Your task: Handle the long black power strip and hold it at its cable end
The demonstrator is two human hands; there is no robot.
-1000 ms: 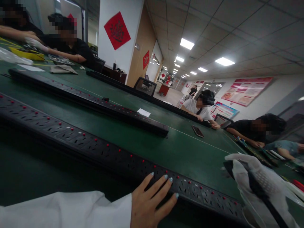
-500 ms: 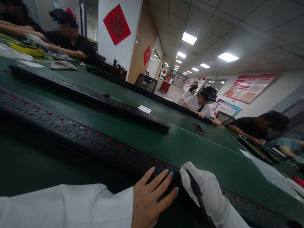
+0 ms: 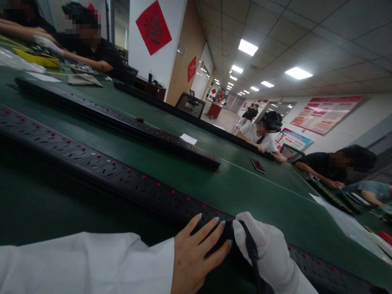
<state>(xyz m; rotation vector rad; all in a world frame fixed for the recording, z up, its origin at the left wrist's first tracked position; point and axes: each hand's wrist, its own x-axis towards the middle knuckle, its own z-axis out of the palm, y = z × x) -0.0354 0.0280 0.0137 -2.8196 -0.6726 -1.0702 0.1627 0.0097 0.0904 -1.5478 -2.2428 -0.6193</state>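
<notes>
A long black strip (image 3: 134, 181) with sockets and a row of red dots crosses the green table diagonally, close to me. My bare left hand (image 3: 200, 255) lies on it with fingers spread, holding nothing. Just to the right, my right hand (image 3: 263, 249), in a white glove, is closed around a black tool with a cable (image 3: 254, 255). The tool's tip and the spot it meets on the strip are hidden by the glove.
Beyond lie a second black strip (image 3: 122, 122), a white paper slip (image 3: 188, 139), a phone (image 3: 257, 165) and a third long strip (image 3: 159, 107). Plastic sheeting (image 3: 349, 226) is at the right. Several people sit around the green table (image 3: 275, 196).
The view has shifted slightly, so the strips and background sit a little differently in the picture. Both hands keep nearly the same pose on the near strip.
</notes>
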